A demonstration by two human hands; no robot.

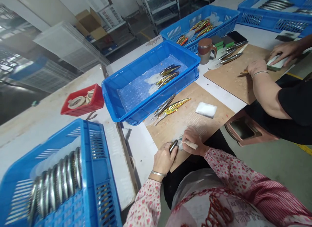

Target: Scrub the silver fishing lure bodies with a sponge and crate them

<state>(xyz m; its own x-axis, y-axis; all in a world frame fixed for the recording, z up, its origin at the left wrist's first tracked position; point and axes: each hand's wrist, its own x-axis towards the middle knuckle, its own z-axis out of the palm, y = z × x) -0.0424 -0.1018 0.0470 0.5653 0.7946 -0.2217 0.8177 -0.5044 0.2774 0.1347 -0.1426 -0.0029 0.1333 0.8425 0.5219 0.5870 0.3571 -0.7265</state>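
My left hand [162,158] is closed around a dark fishing lure [173,145], pressing it low over the brown board [156,134]. The lure's clear lip points toward my right hand [193,139]. My right fingers are wrapped round a pale flat stick [190,144] right beside that lip; where its far end touches is hidden. Further up the board lie a gold striped lure [174,106] and a dark silver lure [164,104], side by side. A folded white pad [206,110] rests to their right.
Ahead stands a blue crate [151,100] with several lures on bubble wrap. At left are a red box [83,108] of tape rolls and a blue basket [94,168] of silver lures. A brown mug [205,50] stands beyond. At right, a co-worker's hands [258,67] work over another board.
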